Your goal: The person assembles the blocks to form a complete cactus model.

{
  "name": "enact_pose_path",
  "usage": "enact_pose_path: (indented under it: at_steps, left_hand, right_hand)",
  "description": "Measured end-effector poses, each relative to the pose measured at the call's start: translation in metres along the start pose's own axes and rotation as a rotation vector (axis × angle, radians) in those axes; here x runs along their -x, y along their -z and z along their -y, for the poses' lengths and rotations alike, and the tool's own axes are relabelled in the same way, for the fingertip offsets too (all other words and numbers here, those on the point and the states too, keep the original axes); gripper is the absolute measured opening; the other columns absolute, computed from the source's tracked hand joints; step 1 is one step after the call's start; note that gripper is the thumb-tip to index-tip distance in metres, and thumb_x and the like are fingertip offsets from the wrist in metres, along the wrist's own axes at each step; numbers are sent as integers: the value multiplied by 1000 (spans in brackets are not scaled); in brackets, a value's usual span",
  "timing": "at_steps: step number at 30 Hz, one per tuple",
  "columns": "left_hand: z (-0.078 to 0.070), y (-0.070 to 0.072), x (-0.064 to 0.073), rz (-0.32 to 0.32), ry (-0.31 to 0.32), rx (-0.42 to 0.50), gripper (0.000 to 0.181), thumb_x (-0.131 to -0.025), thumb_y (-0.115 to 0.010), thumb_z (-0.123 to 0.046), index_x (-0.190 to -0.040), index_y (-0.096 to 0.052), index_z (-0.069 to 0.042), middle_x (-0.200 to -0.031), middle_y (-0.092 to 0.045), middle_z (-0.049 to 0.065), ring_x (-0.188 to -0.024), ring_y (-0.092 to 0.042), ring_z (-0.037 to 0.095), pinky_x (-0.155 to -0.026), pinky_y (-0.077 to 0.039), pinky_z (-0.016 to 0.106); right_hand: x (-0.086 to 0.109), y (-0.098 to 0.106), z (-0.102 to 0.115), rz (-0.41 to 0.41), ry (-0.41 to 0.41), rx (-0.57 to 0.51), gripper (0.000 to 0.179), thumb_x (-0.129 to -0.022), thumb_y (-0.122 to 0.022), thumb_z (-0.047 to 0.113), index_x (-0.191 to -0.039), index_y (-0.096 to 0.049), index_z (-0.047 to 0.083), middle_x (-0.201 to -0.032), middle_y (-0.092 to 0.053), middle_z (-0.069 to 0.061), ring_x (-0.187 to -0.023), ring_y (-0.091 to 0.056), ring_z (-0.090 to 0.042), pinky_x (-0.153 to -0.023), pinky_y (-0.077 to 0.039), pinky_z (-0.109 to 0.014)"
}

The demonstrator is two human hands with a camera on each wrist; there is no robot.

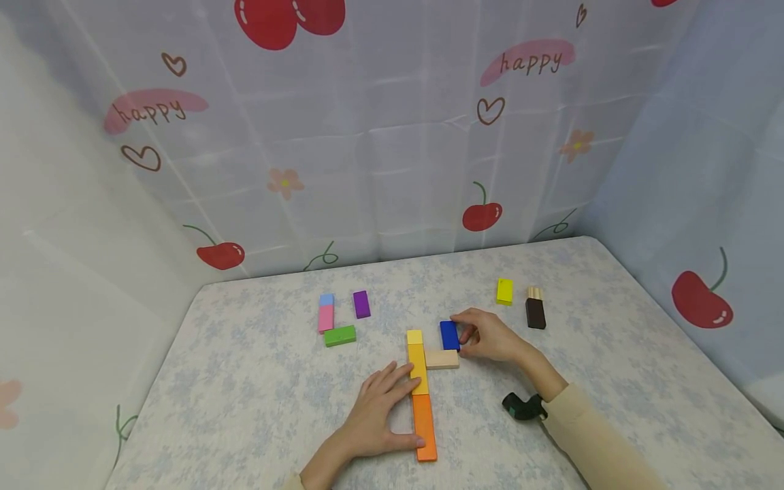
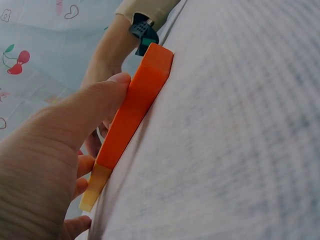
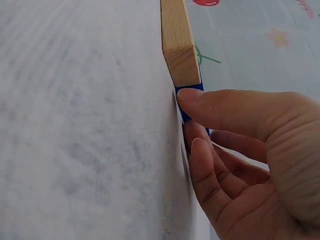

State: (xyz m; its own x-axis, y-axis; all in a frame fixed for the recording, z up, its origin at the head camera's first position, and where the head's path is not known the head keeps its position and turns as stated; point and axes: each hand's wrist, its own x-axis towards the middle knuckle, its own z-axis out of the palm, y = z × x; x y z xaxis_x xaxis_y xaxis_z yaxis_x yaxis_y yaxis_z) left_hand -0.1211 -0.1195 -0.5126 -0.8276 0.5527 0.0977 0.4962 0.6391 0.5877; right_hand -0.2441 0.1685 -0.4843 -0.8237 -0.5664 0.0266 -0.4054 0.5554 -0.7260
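In the head view a column of flat wooden blocks runs toward the person: a pale yellow block (image 1: 415, 337), a golden yellow block (image 1: 419, 381) and an orange block (image 1: 425, 429). My left hand (image 1: 376, 415) is spread along its left side, the thumb touching the orange block and the fingertips on the golden one. A natural wood block (image 1: 442, 359) lies crosswise against the column's right side. Just behind it is a blue block (image 1: 449, 335), which my right hand (image 1: 493, 337) pinches between thumb and index finger. In the right wrist view the thumb partly hides the blue block (image 3: 190, 89).
Left of the column lie a green block (image 1: 339, 335), a pink block (image 1: 327, 318) touching a light blue block (image 1: 327, 299), and a purple block (image 1: 362, 304). Farther right are a yellow block (image 1: 505, 291) and a dark brown block (image 1: 535, 314) against light wood pieces (image 1: 535, 293).
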Motion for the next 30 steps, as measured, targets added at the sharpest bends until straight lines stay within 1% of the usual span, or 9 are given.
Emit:
enact_pose_path:
  at_steps: [3,5,10,12,15,18,23,26,30]
  left_hand:
    - [0,0,0,0,-1,2,87,-74,-73,-64,-147,-46,-25,-161,-28,-5,-151,-17,29,-117,-17,61]
    - [-1,0,0,2,-1,4,87,-74,-73,-64,-147,-46,-25,-161,-28,-5,-151,-17,29,-117,-16,61]
    - [-1,1,1,5,2,-1,87,-74,-72,-64,-147,-46,-25,-161,-28,-5,-151,-17,29,-117,-16,61]
    - [0,1,1,4,2,-2,87,-74,-73,-65,-147,-46,-25,-161,-28,-5,-151,-17,29,-117,-16,61]
    - [0,2,1,1,0,2,87,-74,-73,-64,-147,-45,-25,-161,-28,-5,-151,-17,29,-117,-16,61]
    - [1,2,1,1,-1,6,87,-74,-73,-64,-147,-45,-25,-161,-28,-5,-151,-17,29,-117,-16,61]
    - [0,1,1,4,1,-6,87,-75,-72,-65,-148,-45,-26,-161,-27,-6,-151,-17,29,-117,-17,61]
    - [-1,1,1,3,0,-11,87,-74,-72,-65,-148,-45,-26,-161,-27,-6,-151,-17,29,-117,-17,61]
    - [-1,2,0,4,0,-10,87,-74,-72,-65,-148,-45,-26,-161,-27,-6,-151,-17,29,-117,-17,60]
  right_hand:
    - [2,4,-3,-14,-32,1,65,-77,-80,4,-136,-53,-4,-112,-63,-11,-81,-61,-12,-68,-54,-20]
    - [4,9,-6,-59,-69,15,63,-78,-80,4,-135,-54,-3,-115,-63,-13,-83,-62,-14,-68,-54,-22]
    - [7,26,-10,-288,-200,103,59,-81,-76,4,-134,-53,-7,-122,-58,-25,-88,-65,-26,-72,-57,-36]
    - [7,34,-13,-376,-257,122,59,-82,-75,4,-135,-51,-9,-125,-53,-30,-91,-65,-31,-78,-55,-43]
    - [3,44,-18,-443,-315,158,63,-83,-74,4,-138,-47,-11,-128,-49,-33,-93,-62,-36,-81,-52,-49]
    - [-2,53,-22,-431,-350,231,68,-82,-74,8,-139,-44,-12,-130,-46,-35,-97,-58,-41,-86,-49,-54]
    - [-13,63,-26,-298,-427,328,79,-81,-74,12,-144,-34,-13,-138,-39,-37,-119,-47,-50,-101,-41,-61]
    - [-19,64,-30,-241,-447,323,83,-81,-75,12,-145,-29,-15,-140,-37,-39,-123,-44,-52,-103,-40,-61]
    - [-24,60,-36,-259,-444,298,79,-82,-73,10,-142,-32,-18,-136,-42,-40,-121,-45,-52,-103,-41,-60]
